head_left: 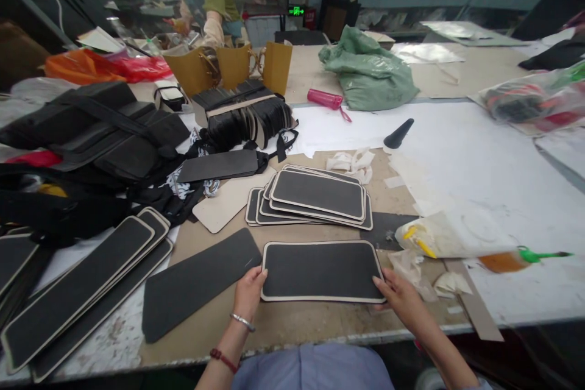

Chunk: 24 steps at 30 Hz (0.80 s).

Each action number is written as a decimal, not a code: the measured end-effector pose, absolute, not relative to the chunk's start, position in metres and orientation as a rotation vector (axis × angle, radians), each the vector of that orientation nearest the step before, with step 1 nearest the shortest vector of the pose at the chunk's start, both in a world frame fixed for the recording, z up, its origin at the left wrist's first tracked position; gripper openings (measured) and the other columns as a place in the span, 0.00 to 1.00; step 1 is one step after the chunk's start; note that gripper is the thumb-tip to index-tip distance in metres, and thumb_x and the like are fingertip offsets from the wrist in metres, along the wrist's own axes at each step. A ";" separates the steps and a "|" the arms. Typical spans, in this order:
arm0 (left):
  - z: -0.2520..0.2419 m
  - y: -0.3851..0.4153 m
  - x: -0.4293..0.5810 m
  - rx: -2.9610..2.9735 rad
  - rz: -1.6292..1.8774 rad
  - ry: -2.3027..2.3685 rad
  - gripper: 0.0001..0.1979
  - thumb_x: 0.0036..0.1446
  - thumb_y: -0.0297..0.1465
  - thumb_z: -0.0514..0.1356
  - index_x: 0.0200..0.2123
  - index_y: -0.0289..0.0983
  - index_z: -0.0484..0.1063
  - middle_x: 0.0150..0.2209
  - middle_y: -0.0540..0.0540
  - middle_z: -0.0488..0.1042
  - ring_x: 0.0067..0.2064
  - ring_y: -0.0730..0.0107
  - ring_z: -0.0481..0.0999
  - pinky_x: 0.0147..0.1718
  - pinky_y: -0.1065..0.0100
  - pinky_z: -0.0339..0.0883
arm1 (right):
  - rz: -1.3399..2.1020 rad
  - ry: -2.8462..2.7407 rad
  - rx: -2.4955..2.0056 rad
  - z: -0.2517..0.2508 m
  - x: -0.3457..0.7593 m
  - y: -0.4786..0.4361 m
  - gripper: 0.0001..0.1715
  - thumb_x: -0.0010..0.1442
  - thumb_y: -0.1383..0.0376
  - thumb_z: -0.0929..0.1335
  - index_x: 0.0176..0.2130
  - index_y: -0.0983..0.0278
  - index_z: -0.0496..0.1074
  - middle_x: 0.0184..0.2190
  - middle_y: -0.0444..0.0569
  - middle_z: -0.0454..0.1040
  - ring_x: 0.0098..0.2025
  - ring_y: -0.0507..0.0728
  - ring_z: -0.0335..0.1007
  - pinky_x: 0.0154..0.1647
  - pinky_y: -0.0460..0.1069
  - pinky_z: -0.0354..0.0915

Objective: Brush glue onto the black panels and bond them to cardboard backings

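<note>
We hold on with both of our hands: our left hand (250, 291) pinches the left end and our right hand (401, 294) pinches the right end of one flat black board with a cream rim (322, 271). Our thumbs press on its top. It is right in front of us, over a big brown sheet (269, 326) on the table, just on our side of a messy stack of black boards with cream rims (317, 192).

If one hand lets go too soon, that end could drop or bend. If we push the board forward too far, it could bump the stack, and the crooked boards on top might slide off. If our right arm swings out, it could hit the orange-brown bottle with a green spout (503, 261), which lies on its side and might leak.

Now we count. We have one board in our hands and one plain dark board with no rim (198, 283) close by on the left. The stack seems to have at least five, but the top ones hide the rest. We see one bottle, one shiny green bag (372, 76), one pink tube-shaped case (325, 98) and three standing mustard-yellow pieces (234, 67).
</note>
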<state>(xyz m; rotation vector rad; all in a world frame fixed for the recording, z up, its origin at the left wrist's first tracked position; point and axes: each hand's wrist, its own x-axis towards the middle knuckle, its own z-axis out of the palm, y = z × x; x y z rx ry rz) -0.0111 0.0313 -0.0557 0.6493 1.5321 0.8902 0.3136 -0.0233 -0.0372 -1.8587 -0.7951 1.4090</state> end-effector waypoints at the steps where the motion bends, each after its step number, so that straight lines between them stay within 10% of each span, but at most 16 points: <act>1: -0.054 0.031 -0.010 0.647 0.895 1.526 0.19 0.31 0.43 0.65 0.27 0.35 0.75 0.24 0.48 0.76 0.31 0.62 0.73 0.34 0.64 0.66 | 1.411 -0.790 -1.861 -0.034 0.314 -0.024 0.24 0.40 0.50 0.70 0.34 0.61 0.65 0.30 0.47 0.70 0.33 0.62 0.70 0.23 0.55 0.73; 24: -0.065 0.027 -0.011 0.658 0.923 1.461 0.17 0.37 0.44 0.63 0.24 0.35 0.69 0.21 0.50 0.72 0.27 0.66 0.72 0.30 0.67 0.64 | 1.566 -0.763 -1.897 -0.035 0.313 -0.016 0.23 0.37 0.50 0.70 0.30 0.61 0.67 0.31 0.48 0.73 0.34 0.61 0.70 0.26 0.54 0.72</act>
